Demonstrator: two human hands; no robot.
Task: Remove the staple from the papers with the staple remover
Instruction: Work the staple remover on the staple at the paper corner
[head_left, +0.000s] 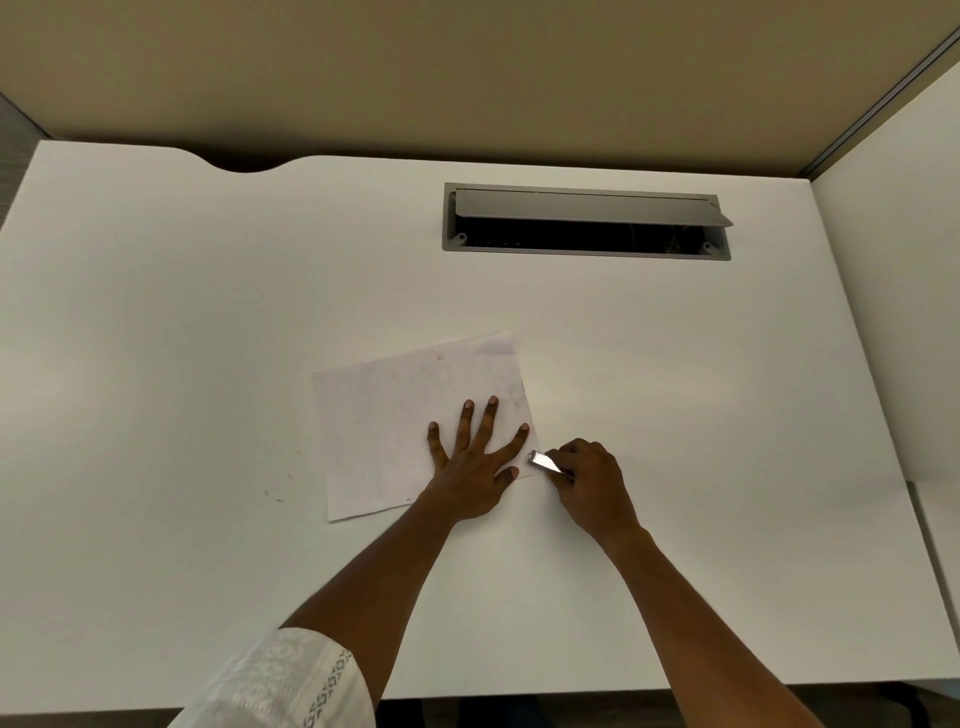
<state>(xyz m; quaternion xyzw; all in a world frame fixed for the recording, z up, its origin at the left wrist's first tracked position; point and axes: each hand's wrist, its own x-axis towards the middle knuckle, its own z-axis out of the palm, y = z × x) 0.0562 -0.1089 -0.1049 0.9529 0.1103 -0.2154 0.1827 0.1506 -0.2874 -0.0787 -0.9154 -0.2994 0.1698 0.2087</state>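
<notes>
White papers lie slightly rotated on the white desk. My left hand presses flat on their near right part, fingers spread. My right hand is closed around a shiny metal staple remover, whose tip points left at the papers' right edge near the lower right corner, just beside my left index finger and thumb. The staple itself is too small to make out.
A grey cable tray opening with a half-raised lid is set into the desk at the back right. A beige partition wall rises behind the desk. A second white surface adjoins on the right. The front desk edge runs along the bottom.
</notes>
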